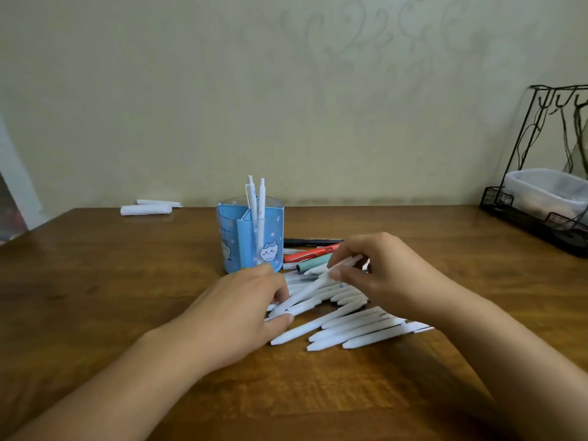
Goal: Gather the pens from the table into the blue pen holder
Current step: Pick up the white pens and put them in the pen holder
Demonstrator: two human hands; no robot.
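So far only a few pens stand in your blue holder (250,237); your right hand (386,275) pinches one white pen (313,289), left hand (241,313) lies spread on the near pile (353,329), colored pens (310,254) waiting behind.

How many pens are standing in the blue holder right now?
2. Both white pens stand upright side by side in the front-right compartment of the blue pen holder: left one, right one. The other compartments show none, though a short pen could be hidden.
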